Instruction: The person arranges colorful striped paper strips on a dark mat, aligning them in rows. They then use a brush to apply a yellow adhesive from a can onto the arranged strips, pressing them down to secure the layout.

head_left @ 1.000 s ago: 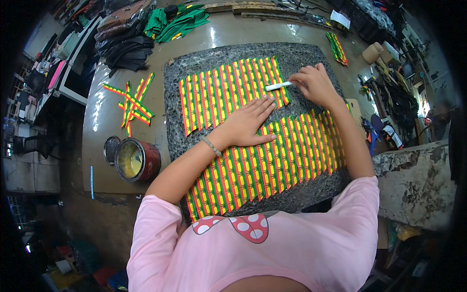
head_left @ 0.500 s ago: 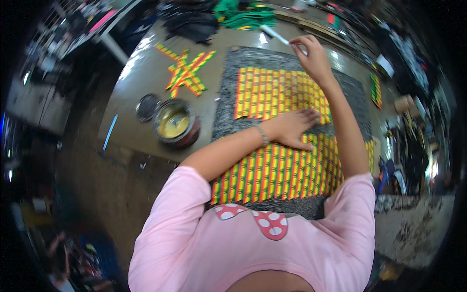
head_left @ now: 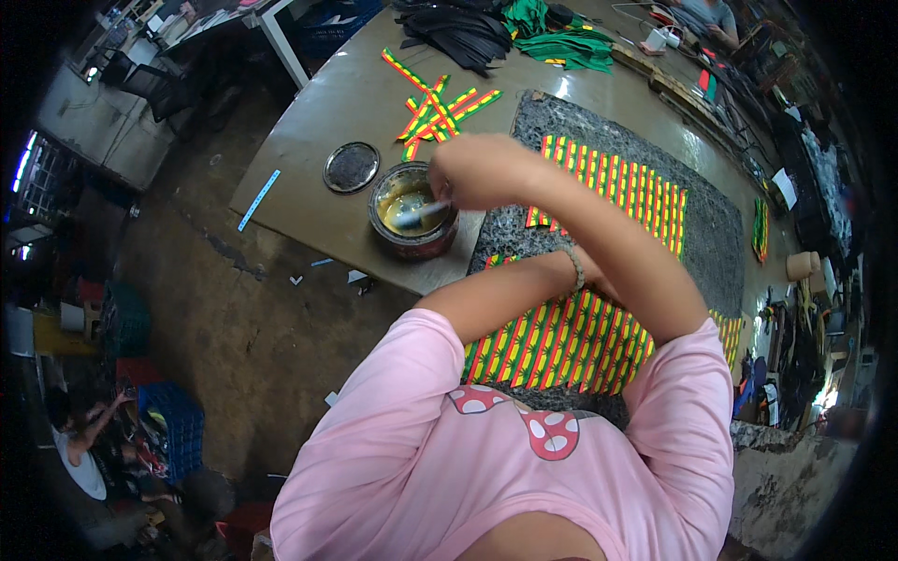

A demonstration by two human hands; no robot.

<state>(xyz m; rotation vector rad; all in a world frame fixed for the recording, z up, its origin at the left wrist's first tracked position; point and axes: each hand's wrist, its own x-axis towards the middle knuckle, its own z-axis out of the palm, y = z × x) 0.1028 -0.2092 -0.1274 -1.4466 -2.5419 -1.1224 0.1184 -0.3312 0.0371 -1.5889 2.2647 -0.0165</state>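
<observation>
My right hand (head_left: 482,172) is closed round a pale brush (head_left: 419,214). The brush dips into a round pot (head_left: 426,249) of yellowish, glue-like liquid at the table's left edge. My left hand (head_left: 599,273) lies over red, yellow and green patterned strips (head_left: 552,337) laid side by side on a dark speckled slab (head_left: 720,224). My right forearm crosses above it and hides its fingers. A second row of the same strips (head_left: 617,187) lies farther back on the slab.
A round lid (head_left: 352,167) lies left of the pot, with crossed loose strips (head_left: 438,105) behind it. Black strips (head_left: 454,37) and green strips (head_left: 566,49) are heaped at the far edge. Another person (head_left: 718,21) sits at the far right, and one more (head_left: 82,449) is low at left.
My right hand has swung from the far right of the slab to the pot at left, taking the brush into it. My left hand stays over the strips. The view has shifted.
</observation>
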